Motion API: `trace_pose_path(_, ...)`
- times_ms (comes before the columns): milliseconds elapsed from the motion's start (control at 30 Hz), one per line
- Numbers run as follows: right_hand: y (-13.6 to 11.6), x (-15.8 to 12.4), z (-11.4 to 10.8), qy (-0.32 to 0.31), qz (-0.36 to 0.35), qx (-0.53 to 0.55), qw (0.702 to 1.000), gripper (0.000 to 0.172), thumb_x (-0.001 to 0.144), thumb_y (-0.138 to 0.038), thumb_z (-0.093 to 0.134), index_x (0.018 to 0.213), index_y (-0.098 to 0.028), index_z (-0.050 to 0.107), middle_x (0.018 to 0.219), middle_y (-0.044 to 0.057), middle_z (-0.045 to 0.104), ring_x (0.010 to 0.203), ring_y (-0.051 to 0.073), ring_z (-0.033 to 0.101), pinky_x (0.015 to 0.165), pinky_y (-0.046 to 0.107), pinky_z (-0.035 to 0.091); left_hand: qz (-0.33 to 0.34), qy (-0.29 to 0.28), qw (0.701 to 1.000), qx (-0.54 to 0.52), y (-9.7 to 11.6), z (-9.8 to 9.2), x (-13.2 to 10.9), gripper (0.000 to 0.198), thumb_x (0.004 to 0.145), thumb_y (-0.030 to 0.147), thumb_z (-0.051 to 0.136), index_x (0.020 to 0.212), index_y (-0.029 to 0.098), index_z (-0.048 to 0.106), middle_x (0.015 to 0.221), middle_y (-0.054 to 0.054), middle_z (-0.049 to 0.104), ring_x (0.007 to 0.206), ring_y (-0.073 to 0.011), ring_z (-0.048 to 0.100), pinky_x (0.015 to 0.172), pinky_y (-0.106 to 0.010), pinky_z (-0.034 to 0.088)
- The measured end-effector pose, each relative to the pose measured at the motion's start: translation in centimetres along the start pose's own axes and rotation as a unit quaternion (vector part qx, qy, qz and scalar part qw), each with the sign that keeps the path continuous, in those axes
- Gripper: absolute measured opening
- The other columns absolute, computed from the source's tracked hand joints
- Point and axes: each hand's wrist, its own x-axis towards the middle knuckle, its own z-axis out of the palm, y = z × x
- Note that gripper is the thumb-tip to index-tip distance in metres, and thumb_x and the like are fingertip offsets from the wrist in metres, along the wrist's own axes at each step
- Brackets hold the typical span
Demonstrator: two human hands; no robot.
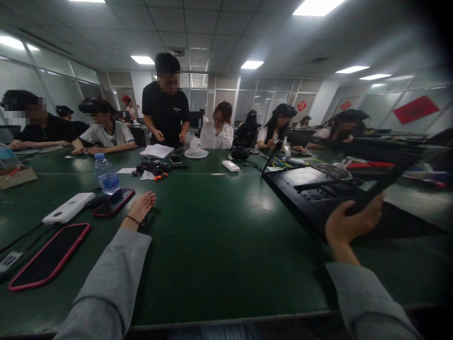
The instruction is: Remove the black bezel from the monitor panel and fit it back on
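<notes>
Rightward lay the black frame (313,196), my right hand (354,224) nearer.
That hand gripped its long raised bar (391,179), which slanted up and away; my left hand (143,205), loosely open, empty, was beside a phone (115,203).

The digits 0 and 1, their order uncertain, are displayed on a white device (69,208) and a white tag (10,261) on the counter (219,245); a blue bottle label (109,183) cannot be read.
</notes>
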Motion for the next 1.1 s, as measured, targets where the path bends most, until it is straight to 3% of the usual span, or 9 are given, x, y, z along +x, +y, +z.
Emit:
trace_pose_path(133,-1.4,-0.4,2.3,0.03,-0.018,0.03,0.999,0.069,0.099,-0.04,0.028,0.154,0.001,0.024,0.14,0.032,0.049,0.134,0.037,0.044,0.113,0.052,0.034,0.02,-0.008,1.0,0.023,-0.4,0.0,0.3,0.022,0.091,0.012,0.055,0.111,0.014,0.064,0.094,-0.008,0.071,0.072,-0.0092,0.067,0.07,-0.021,0.055)
trace_pose_path(300,-4.9,-2.3,4.2,0.033,-0.046,0.119,0.991,0.069,0.1,-0.046,0.029,0.154,-0.003,0.023,0.139,0.029,0.051,0.133,0.034,0.048,0.109,0.05,0.039,0.067,-0.053,0.99,0.116,-1.1,0.3,0.8,0.026,0.093,0.029,0.06,0.114,0.014,0.063,0.11,-0.012,0.071,0.077,-0.01,0.068,0.071,-0.022,0.054)
trace_pose_path(433,-7.0,-2.8,5.2,0.068,-0.032,0.254,0.964,0.07,0.1,-0.046,0.034,0.157,-0.008,0.015,0.099,0.015,0.067,0.09,0.026,0.068,0.088,0.044,0.053,0.104,-0.051,0.974,0.195,-2.0,1.0,1.2,0.061,0.085,0.046,0.07,0.135,0.016,0.052,0.136,-0.018,0.059,0.108,-0.019,0.066,0.092,-0.032,0.052)
trace_pose_path(600,-7.4,-1.7,7.5,0.024,-0.034,0.331,0.943,0.07,0.1,-0.045,0.036,0.159,-0.015,0.014,0.08,0.002,0.063,0.06,0.017,0.06,0.066,0.033,0.052,0.224,-0.007,0.932,0.284,-2.8,1.9,0.7,0.113,0.068,0.047,0.085,0.157,0.025,0.019,0.159,-0.02,0.032,0.14,-0.0308,0.044,0.106,-0.042,0.046)
trace_pose_path(667,-7.0,-1.0,8.5,0.001,-0.037,0.308,0.951,0.071,0.1,-0.045,0.035,0.16,-0.015,0.014,0.079,0.002,0.064,0.062,0.018,0.061,0.067,0.034,0.052,0.227,-0.036,0.935,0.27,-2.9,2.3,0.1,0.111,0.066,0.048,0.086,0.155,0.026,0.025,0.152,-0.018,0.045,0.132,-0.0287,0.053,0.1,-0.039,0.051)
trace_pose_path(767,-6.2,-0.2,10.0,-0.023,-0.034,0.254,0.966,0.069,0.098,-0.044,0.035,0.157,-0.013,0.022,0.083,0.007,0.067,0.069,0.024,0.065,0.075,0.039,0.052,0.174,-0.102,0.947,0.252,-2.9,2.9,-0.6,0.084,0.069,0.056,0.08,0.139,0.019,0.052,0.107,-0.012,0.073,0.095,-0.0211,0.07,0.079,-0.032,0.056)
trace_pose_path(900,-4.5,-0.2,12.4,-0.126,-0.019,0.192,0.973,0.07,0.092,-0.041,0.044,0.152,-0.007,0.031,0.09,0.014,0.07,0.078,0.03,0.067,0.077,0.041,0.051,0.165,-0.103,0.948,0.254,-3.3,3.3,-0.4,0.063,0.071,0.061,0.072,0.114,0.015,0.064,0.063,0.004,0.058,0.048,-0.0082,0.052,0.046,-0.02,0.039)
trace_pose_path(1033,-3.0,-0.8,14.3,-0.281,-0.017,0.128,0.951,0.052,0.087,-0.033,0.049,0.133,-0.009,0.053,0.093,0.015,0.071,0.088,0.031,0.068,0.082,0.04,0.05,0.152,-0.096,0.928,0.326,-4.0,3.0,0.4,0.042,0.074,0.056,0.068,0.082,0.016,0.058,0.053,0.01,0.042,0.038,-0.0057,0.036,0.04,-0.02,0.025)
trace_pose_path(1100,-2.8,-0.8,14.5,-0.284,-0.013,0.126,0.95,0.045,0.087,-0.031,0.049,0.127,-0.011,0.056,0.096,0.016,0.071,0.092,0.03,0.068,0.084,0.039,0.049,0.165,-0.081,0.91,0.371,-4.1,3.0,0.4,0.037,0.079,0.054,0.062,0.076,0.019,0.052,0.052,0.009,0.042,0.038,-0.0074,0.038,0.041,-0.022,0.027)
